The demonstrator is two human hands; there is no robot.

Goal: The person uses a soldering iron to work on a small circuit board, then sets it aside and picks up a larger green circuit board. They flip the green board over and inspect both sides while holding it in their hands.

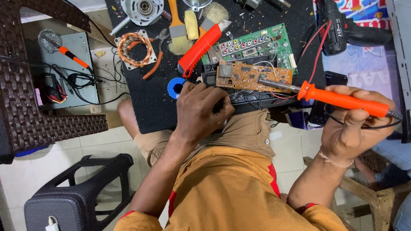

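Orange soldering iron [342,99] clasped in right hand [357,128], left hand [201,112] grip seemingly pinching brown circuit board [253,77]

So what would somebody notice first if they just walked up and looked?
Probably the bright orange soldering iron in the right hand, its tip on the small brown circuit board at the middle. The left hand rests just below that board, and a green circuit board lies behind it.

The left hand [201,112] covers the near edge of the black speaker bar [252,97], and its fingertips are out of sight beneath it. The black cordless drill [342,26] and the grey motor housing [142,9] are cut by the top edge. The small brown circuit board's [252,76] components are too small to tell; the iron's tip perhaps touches it.
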